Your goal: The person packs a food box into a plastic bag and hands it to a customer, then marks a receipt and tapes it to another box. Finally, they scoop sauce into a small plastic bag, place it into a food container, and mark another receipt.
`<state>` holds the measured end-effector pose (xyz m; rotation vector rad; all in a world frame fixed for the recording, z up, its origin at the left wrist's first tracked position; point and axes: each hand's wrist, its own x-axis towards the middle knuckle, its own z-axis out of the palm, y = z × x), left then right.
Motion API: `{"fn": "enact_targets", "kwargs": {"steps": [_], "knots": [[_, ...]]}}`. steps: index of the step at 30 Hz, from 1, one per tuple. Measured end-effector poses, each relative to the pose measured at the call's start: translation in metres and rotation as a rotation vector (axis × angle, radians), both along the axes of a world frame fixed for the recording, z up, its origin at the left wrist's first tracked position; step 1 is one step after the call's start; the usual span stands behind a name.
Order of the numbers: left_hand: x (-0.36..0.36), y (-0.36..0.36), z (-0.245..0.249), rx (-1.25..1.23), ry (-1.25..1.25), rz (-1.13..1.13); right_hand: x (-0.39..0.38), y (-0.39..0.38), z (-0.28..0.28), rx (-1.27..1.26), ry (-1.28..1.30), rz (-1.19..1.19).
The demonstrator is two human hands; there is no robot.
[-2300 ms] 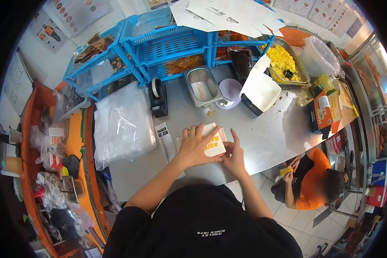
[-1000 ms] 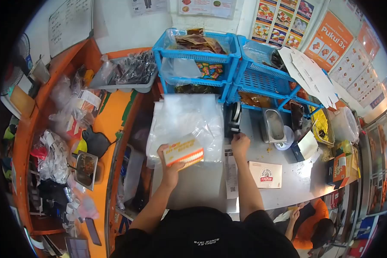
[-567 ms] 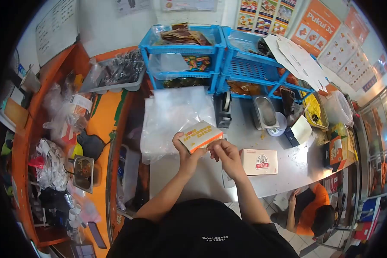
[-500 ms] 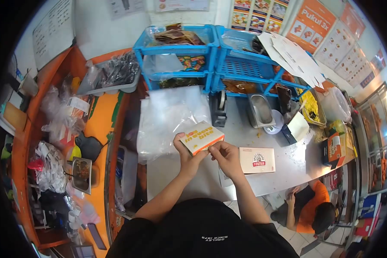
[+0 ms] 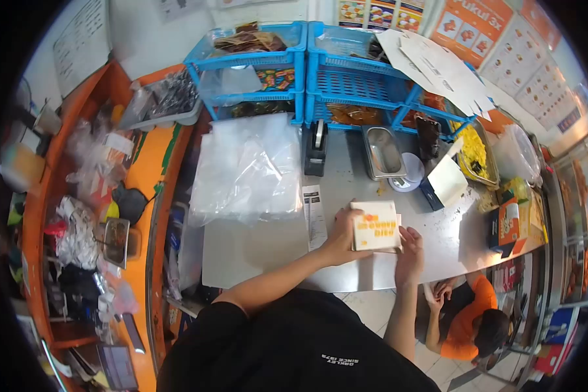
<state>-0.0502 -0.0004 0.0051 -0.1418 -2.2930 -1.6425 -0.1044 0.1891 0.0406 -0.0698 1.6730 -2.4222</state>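
Observation:
A small white food box (image 5: 376,225) with yellow-orange lettering is in front of me over the metal table. My left hand (image 5: 341,240) is closed round its left side, thumb near the upper corner. My right hand (image 5: 409,253) has its fingers curled against the right edge of the boxes. Behind the small box, a pale pink edge of the larger food carton (image 5: 399,221) peeks out; most of it is hidden. Whether the right fingers press on one box or both is hard to see. A printed receipt (image 5: 314,219) lies left of my left hand.
Clear plastic bags (image 5: 245,166) cover the table's left part, beside a black tape dispenser (image 5: 316,149). Blue shelf trays (image 5: 307,65) line the back. A steel container (image 5: 383,153) and an open carton (image 5: 445,183) stand at right. A person in orange (image 5: 467,326) sits below right.
The small box has moved right, over the printed carton, which is now mostly hidden. Both hands have gone right with it, and the receipt has come into sight. The view has shifted.

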Motion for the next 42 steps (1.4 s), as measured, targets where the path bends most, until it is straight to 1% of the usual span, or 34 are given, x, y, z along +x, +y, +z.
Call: {"fn": "enact_targets", "kwargs": {"steps": [1,2,3,5,6,7,9,10,12,14,16,17,18,19,20,21,22,23,24,25,26,27,28,29,30,31,32,33,34,35,37,38,40,42], "knots": [[-0.002,-0.002,0.007,-0.398,0.024,0.051,-0.002,0.008,-0.003,0.071,0.011,-0.046],[-0.001,-0.001,0.003,-0.439,-0.038,0.023,-0.002,0.011,-0.008,0.069,0.004,-0.028],[0.001,-0.002,0.007,-0.440,-0.047,0.039,-0.002,0.012,-0.006,0.344,0.094,0.023],[0.005,-0.016,0.023,-0.394,0.091,0.050,-0.003,0.009,-0.001,0.876,0.295,0.120],[0.000,-0.033,0.018,-0.277,0.132,0.149,-0.004,0.006,-0.001,0.862,0.272,0.129],[-0.006,-0.049,0.016,-0.287,0.126,0.164,-0.003,0.004,-0.003,0.850,0.276,0.144],[-0.018,-0.078,0.012,-0.627,-0.168,0.664,-0.003,-0.001,-0.005,1.027,0.447,-0.009],[-0.021,-0.087,-0.003,-0.632,-0.164,0.681,-0.005,-0.004,0.003,1.117,0.508,-0.001],[-0.030,-0.107,-0.029,-1.192,-0.424,0.625,-0.014,-0.014,0.018,1.155,0.604,-0.012],[-0.034,-0.112,-0.037,-1.133,-0.378,0.650,-0.023,-0.034,0.030,1.193,0.697,-0.033],[-0.033,-0.112,-0.034,-1.009,-0.322,0.673,-0.030,-0.073,0.046,0.843,0.723,0.012],[-0.031,-0.110,-0.025,-1.005,-0.319,0.682,-0.032,-0.097,0.050,0.703,0.630,0.102],[-0.028,-0.108,-0.012,-0.872,-0.210,0.729,-0.037,-0.124,0.051,0.562,0.537,0.189],[-0.025,-0.108,-0.002,-0.742,-0.099,0.771,-0.047,-0.155,0.051,0.511,0.454,0.222],[-0.023,-0.110,0.003,-0.747,-0.089,0.783,-0.056,-0.181,0.044,0.455,0.370,0.255],[-0.019,-0.114,0.007,-0.555,-0.111,0.728,-0.069,-0.199,0.022,0.438,0.389,0.263],[-0.013,-0.120,0.011,-0.371,-0.128,0.678,-0.091,-0.219,-0.008,0.628,0.438,0.175],[-0.013,-0.129,-0.006,-0.326,-0.042,0.655,-0.113,-0.243,-0.029,0.807,0.496,0.088],[-0.016,-0.136,-0.024,-0.289,0.050,0.649,-0.127,-0.248,-0.048,0.873,0.576,0.124],[-0.013,-0.131,-0.012,-0.368,0.232,0.740,-0.132,-0.255,-0.047,0.847,0.471,0.289],[-0.005,-0.130,0.001,-0.458,0.283,0.764,-0.137,-0.264,-0.067,0.876,0.351,0.289],[-0.009,-0.134,-0.015,-0.489,0.252,0.740,-0.132,-0.262,-0.074,0.691,0.486,0.246],[0.000,-0.137,-0.007,-0.529,0.254,0.686,-0.122,-0.259,-0.043,1.124,0.379,0.236],[0.012,-0.134,0.003,-0.501,0.244,0.708,-0.117,-0.250,-0.043,1.017,0.418,0.159],[0.021,-0.135,0.005,-0.478,0.233,0.728,-0.139,-0.245,-0.096,1.005,0.674,-0.049],[0.026,-0.136,0.004,-0.447,0.222,0.727,-0.117,-0.236,-0.094,1.227,0.711,-0.126],[0.032,-0.137,0.002,-0.361,0.151,0.707,-0.091,-0.231,-0.051,1.365,0.560,0.217],[0.038,-0.136,-0.003,-0.267,0.078,0.672,-0.082,-0.241,-0.064,1.478,0.516,0.223],[0.041,-0.133,-0.011,-0.185,0.060,0.608,-0.079,-0.241,-0.082,1.593,0.457,0.220],[0.042,-0.128,-0.021,-0.105,0.043,0.534,-0.076,-0.240,-0.093,1.638,0.423,0.229],[0.045,-0.115,-0.037,-0.200,-0.091,0.187,-0.076,-0.245,-0.104,1.641,0.413,0.255],[0.046,-0.108,-0.041,-0.218,-0.136,0.063,-0.078,-0.247,-0.111,1.638,0.408,0.268],[0.051,-0.098,-0.038,-0.220,-0.217,-0.081,-0.080,-0.249,-0.117,1.627,0.403,0.295],[0.057,-0.093,-0.033,-0.226,-0.263,-0.160,-0.083,-0.245,-0.124,1.616,0.403,0.322]]}}
